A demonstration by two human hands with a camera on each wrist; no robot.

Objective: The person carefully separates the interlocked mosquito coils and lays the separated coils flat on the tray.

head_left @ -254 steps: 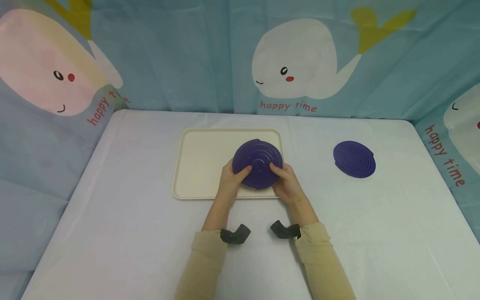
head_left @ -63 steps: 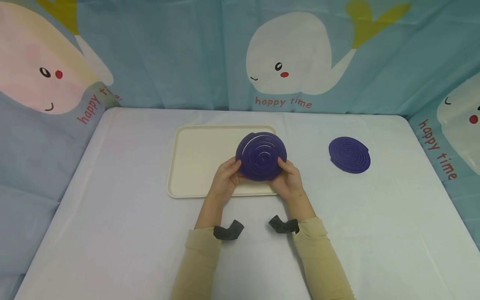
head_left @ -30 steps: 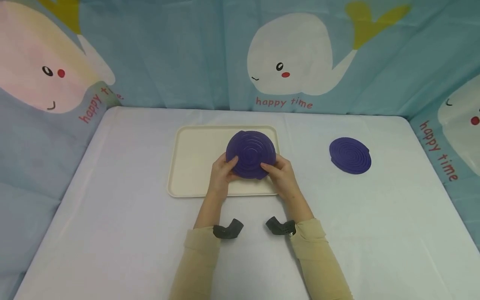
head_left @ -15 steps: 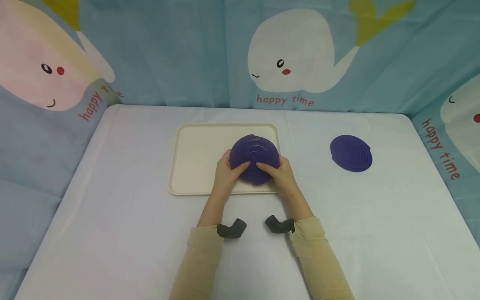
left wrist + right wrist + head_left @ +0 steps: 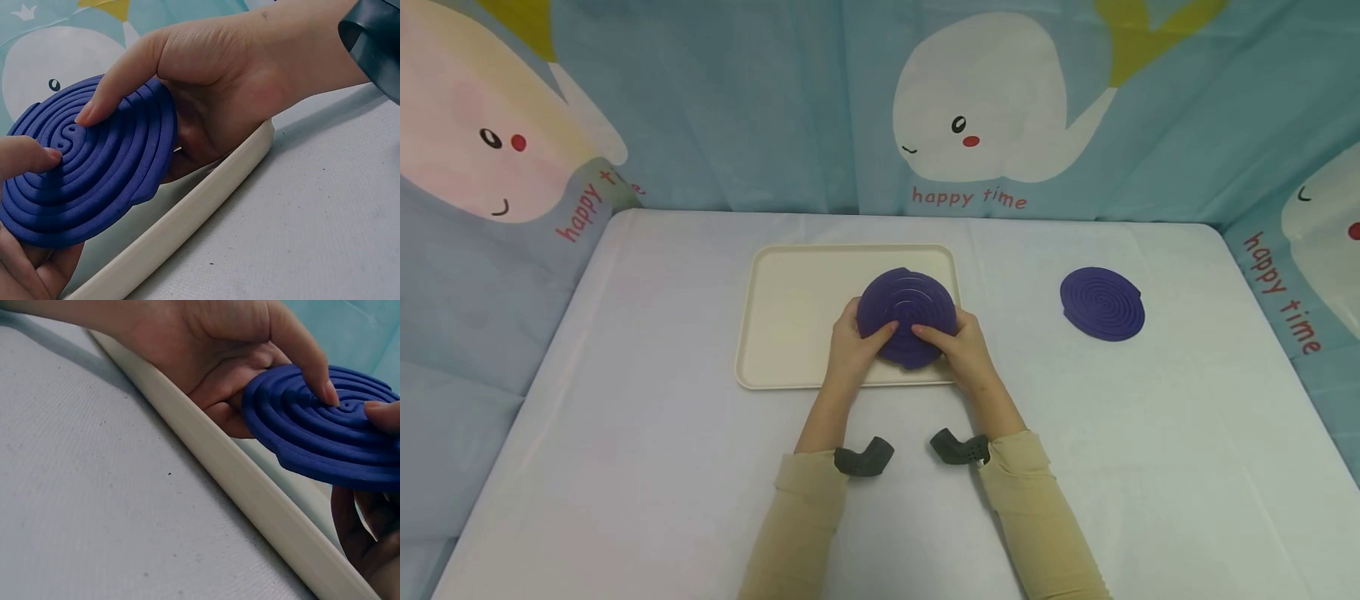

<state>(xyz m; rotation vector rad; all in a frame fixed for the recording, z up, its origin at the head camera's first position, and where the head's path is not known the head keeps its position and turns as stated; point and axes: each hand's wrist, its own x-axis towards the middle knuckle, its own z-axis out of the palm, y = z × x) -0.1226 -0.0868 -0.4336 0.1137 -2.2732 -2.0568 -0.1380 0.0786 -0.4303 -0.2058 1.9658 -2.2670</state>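
A purple-blue spiral mosquito coil (image 5: 907, 292) is held flat above the right part of a cream tray (image 5: 793, 317). My left hand (image 5: 847, 346) grips its left edge, and my right hand (image 5: 967, 354) grips the right edge. Both thumbs press on top near the centre, their tips close together; the other fingers are underneath, mostly hidden from above. In the left wrist view the coil (image 5: 119, 150) has an S-shaped middle between the thumbs. It looks whole, raised clear of the tray rim (image 5: 237, 475) in the right wrist view.
A second purple mosquito coil (image 5: 1102, 304) lies flat on the white tablecloth (image 5: 1150, 442), right of the tray. Blue curtains with whale prints (image 5: 981, 96) close off the back and sides. A dark wrist-worn device (image 5: 865, 458) sits on each wrist.
Over the last seconds the coil has been shifted and turned in the hands. Both thumbs have slid from near its edges to its centre. The second coil and tray stay put.
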